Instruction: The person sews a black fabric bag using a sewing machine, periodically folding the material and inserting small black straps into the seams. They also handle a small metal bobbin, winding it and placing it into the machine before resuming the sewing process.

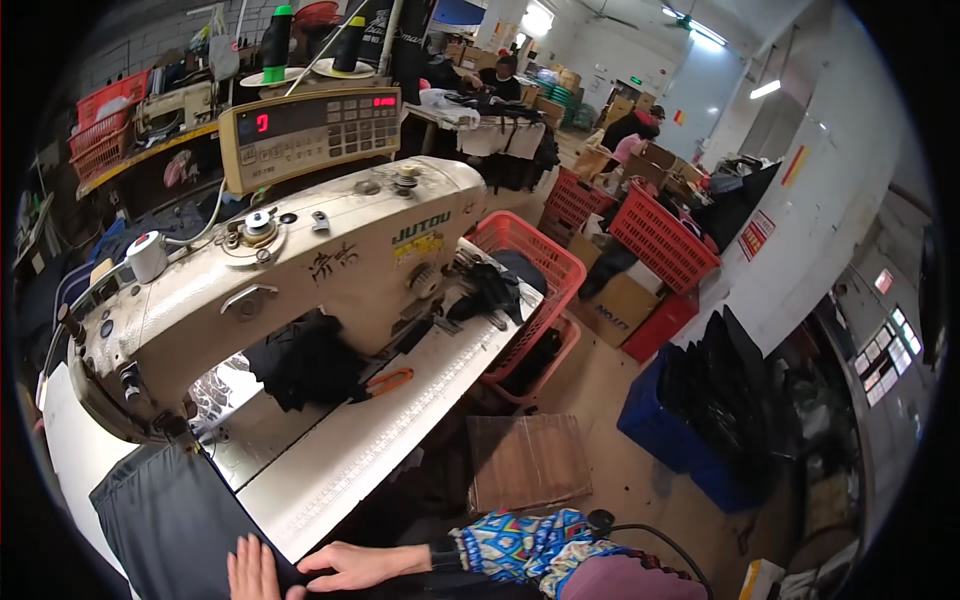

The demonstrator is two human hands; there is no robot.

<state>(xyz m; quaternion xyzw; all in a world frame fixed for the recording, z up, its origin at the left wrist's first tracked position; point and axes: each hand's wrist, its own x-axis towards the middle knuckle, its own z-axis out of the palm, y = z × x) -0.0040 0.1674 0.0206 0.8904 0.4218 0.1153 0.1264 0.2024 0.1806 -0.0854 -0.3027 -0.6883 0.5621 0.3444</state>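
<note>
A dark grey piece of fabric (170, 515) lies on the white sewing table at the lower left, its far edge under the needle end of a cream sewing machine (310, 270). My left hand (252, 572) rests flat on this fabric, fingers stretched out. At the fabric's right edge, my right hand (352, 567) has its fingers bent and seems to pinch the cloth. Part of the left hand is cut off by the lower rim. Under the machine's arm sits a black cloth bundle (308, 362), with an orange-handled tool (388, 381) beside it.
A control box (310, 137) with a lit display stands behind the machine. Red plastic baskets (535, 262) sit past the table's right end. On the floor are a flattened cardboard piece (528, 462) and a blue bin (655, 410) with black bags. Several people work farther back.
</note>
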